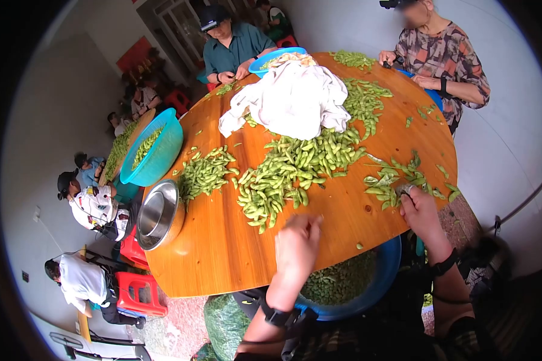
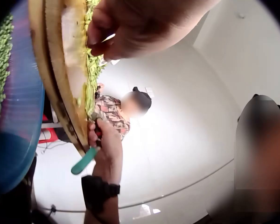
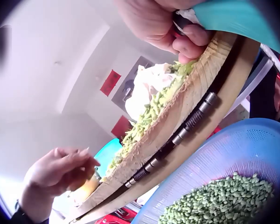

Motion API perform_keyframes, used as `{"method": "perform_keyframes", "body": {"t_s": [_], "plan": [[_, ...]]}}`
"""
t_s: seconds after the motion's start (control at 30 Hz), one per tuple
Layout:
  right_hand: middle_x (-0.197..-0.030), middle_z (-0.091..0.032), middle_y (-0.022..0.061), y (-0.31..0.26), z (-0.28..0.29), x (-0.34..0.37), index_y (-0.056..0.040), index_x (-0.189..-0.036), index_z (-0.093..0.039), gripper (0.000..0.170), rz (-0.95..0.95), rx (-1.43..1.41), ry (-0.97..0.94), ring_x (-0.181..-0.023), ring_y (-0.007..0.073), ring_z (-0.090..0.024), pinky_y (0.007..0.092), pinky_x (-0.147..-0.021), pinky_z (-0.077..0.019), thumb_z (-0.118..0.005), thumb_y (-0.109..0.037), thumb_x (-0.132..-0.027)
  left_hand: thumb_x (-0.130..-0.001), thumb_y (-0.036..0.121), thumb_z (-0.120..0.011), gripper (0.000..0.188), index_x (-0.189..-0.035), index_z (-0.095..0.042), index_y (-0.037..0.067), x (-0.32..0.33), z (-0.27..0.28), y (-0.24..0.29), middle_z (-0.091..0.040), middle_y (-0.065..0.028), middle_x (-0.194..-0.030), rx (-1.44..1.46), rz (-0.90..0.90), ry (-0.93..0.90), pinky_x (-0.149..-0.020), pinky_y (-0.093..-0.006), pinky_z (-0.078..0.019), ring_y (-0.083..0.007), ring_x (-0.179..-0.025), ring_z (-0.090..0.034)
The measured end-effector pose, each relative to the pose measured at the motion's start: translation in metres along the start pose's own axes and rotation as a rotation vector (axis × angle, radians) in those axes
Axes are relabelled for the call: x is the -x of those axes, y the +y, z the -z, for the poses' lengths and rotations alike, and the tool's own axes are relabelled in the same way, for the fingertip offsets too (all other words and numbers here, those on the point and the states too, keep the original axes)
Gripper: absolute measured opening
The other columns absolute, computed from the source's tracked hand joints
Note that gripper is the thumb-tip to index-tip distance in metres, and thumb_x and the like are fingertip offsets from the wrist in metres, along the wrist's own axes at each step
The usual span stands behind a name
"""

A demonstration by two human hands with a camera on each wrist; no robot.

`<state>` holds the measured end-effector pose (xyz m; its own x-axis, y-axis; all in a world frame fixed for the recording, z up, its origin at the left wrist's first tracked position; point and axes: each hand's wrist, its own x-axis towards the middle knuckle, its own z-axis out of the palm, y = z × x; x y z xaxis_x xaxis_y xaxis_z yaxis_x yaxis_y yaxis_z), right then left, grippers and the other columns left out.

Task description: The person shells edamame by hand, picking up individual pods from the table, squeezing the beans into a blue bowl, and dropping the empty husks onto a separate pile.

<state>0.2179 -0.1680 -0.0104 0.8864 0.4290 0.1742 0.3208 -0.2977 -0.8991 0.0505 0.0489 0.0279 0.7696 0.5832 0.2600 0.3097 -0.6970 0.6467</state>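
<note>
My left hand (image 1: 298, 243) hovers at the table's near edge with fingers loosely bent, just short of the main pile of green soybean pods (image 1: 283, 174). Nothing shows between its fingers in the right wrist view, where the left hand (image 3: 60, 172) appears at lower left. My right hand (image 1: 420, 213) grips a tool with a teal handle (image 2: 85, 161), a greyish end poking out past the fingers; its exact kind I cannot tell. Around that end lie scattered pods and leaves (image 1: 382, 180). Below the table edge sits a blue basin (image 1: 391, 265) holding shelled green beans (image 3: 219, 200).
A white cloth (image 1: 301, 99) is heaped mid-table. Steel bowls (image 1: 158, 216) and a teal basin (image 1: 168, 144) of pods stand at left. Two people sit across the wooden table (image 1: 211, 259). Others work at a further table. A red stool (image 1: 140, 295) is at lower left.
</note>
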Motion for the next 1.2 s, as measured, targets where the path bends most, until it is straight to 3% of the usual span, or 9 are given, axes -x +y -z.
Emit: {"method": "perform_keyframes", "body": {"t_s": [0.07, 0.2, 0.33, 0.4, 0.47, 0.57, 0.73, 0.93, 1.2], "plan": [[-0.057, -0.053, 0.0068, 0.005, -0.001, 0.000, 0.0018, -0.077, -0.049, 0.018, 0.061, 0.051, 0.019, -0.052, 0.0149, -0.053, 0.0309, -0.050, -0.0414, -0.052, -0.006, -0.093, -0.086, 0.022, -0.067, 0.021, -0.083, -0.065, 0.001, -0.037, -0.022, -0.014, -0.065, -0.0162, -0.083, -0.274, -0.082, 0.194, -0.058, -0.0391, -0.0515, -0.0319, -0.065, -0.065], [-0.058, -0.051, 0.0017, 0.001, 0.003, 0.001, -0.0039, -0.072, -0.042, 0.025, 0.037, -0.059, 0.019, -0.044, 0.0069, -0.046, 0.0249, -0.041, -0.0360, -0.050, -0.008, -0.095, -0.084, 0.021, -0.066, 0.020, -0.080, -0.061, 0.002, -0.057, -0.041, -0.026, -0.064, -0.0177, -0.087, -0.454, -0.059, 0.147, -0.061, -0.0440, -0.0533, -0.0369, -0.068, -0.064], [-0.059, -0.054, 0.0040, -0.016, 0.004, 0.012, 0.0012, -0.090, -0.057, 0.011, -0.032, -0.083, -0.090, -0.050, 0.0102, -0.051, 0.0275, -0.048, -0.0409, -0.051, -0.007, -0.093, -0.087, 0.015, -0.061, 0.015, -0.084, -0.054, 0.001, -0.033, -0.035, -0.038, -0.062, -0.0198, -0.086, -0.552, -0.127, 0.150, -0.053, -0.0424, -0.0540, -0.0363, -0.061, -0.065], [-0.064, -0.059, 0.0029, -0.046, 0.000, 0.024, 0.0007, -0.111, -0.061, 0.022, -0.075, -0.145, -0.217, -0.048, 0.0075, -0.051, 0.0240, -0.046, -0.0419, -0.049, -0.007, -0.094, -0.087, 0.013, -0.059, 0.013, -0.085, -0.055, 0.001, -0.017, -0.022, -0.034, -0.064, -0.0198, -0.082, -0.389, -0.177, 0.141, -0.052, -0.0424, -0.0536, -0.0358, -0.062, -0.066], [-0.068, -0.061, 0.0026, -0.051, -0.021, 0.035, 0.0009, -0.107, -0.060, 0.020, -0.129, -0.365, -0.368, -0.048, 0.0065, -0.052, 0.0229, -0.045, -0.0416, -0.048, -0.008, -0.095, -0.091, 0.010, -0.058, 0.010, -0.089, -0.055, 0.001, 0.002, -0.012, -0.023, -0.067, -0.0158, -0.080, -0.254, -0.143, 0.072, -0.048, -0.0349, -0.0523, -0.0263, -0.059, -0.066], [-0.071, -0.062, 0.0040, -0.060, -0.050, 0.044, 0.0020, -0.100, -0.059, 0.017, -0.220, -0.457, -0.559, -0.048, 0.0068, -0.053, 0.0221, -0.044, -0.0413, -0.047, -0.008, -0.096, -0.095, 0.005, -0.056, 0.016, -0.110, -0.054, -0.001, 0.022, -0.014, -0.017, -0.067, -0.0076, -0.089, 0.872, 0.257, -0.222, -0.051, -0.0196, -0.0501, -0.0092, -0.062, -0.062], [-0.072, -0.060, 0.0024, -0.075, -0.057, 0.055, 0.0002, -0.092, -0.058, 0.017, -0.246, -0.498, -0.639, -0.049, 0.0053, -0.051, 0.0199, -0.041, -0.0387, -0.047, -0.012, -0.097, -0.092, 0.002, -0.060, 0.035, -0.127, -0.055, -0.001, 0.049, -0.017, -0.010, -0.061, -0.0037, -0.094, 0.966, 0.228, -0.220, -0.056, -0.0207, -0.0520, -0.0083, -0.070, -0.061], [-0.070, -0.059, 0.0010, -0.079, -0.053, 0.065, -0.0003, -0.086, -0.057, 0.019, -0.263, -0.461, -0.704, -0.049, 0.0049, -0.051, 0.0201, -0.041, -0.0382, -0.047, -0.013, -0.097, -0.086, -0.001, -0.065, 0.036, -0.122, -0.062, 0.002, 0.064, -0.015, -0.006, -0.058, -0.0050, -0.083, 0.468, -0.055, -0.135, -0.060, -0.0234, -0.0495, -0.0091, -0.068, -0.058], [-0.067, -0.059, 0.0007, -0.080, -0.048, 0.081, -0.0015, -0.083, -0.057, 0.020, -0.286, -0.429, -0.687, -0.049, 0.0059, -0.052, 0.0216, -0.043, -0.0387, -0.048, -0.012, -0.097, -0.081, -0.007, -0.068, 0.026, -0.106, -0.066, 0.001, 0.074, -0.023, -0.006, -0.059, -0.0065, -0.081, 0.554, -0.056, -0.051, -0.061, -0.0245, -0.0495, -0.0103, -0.068, -0.060]]}}
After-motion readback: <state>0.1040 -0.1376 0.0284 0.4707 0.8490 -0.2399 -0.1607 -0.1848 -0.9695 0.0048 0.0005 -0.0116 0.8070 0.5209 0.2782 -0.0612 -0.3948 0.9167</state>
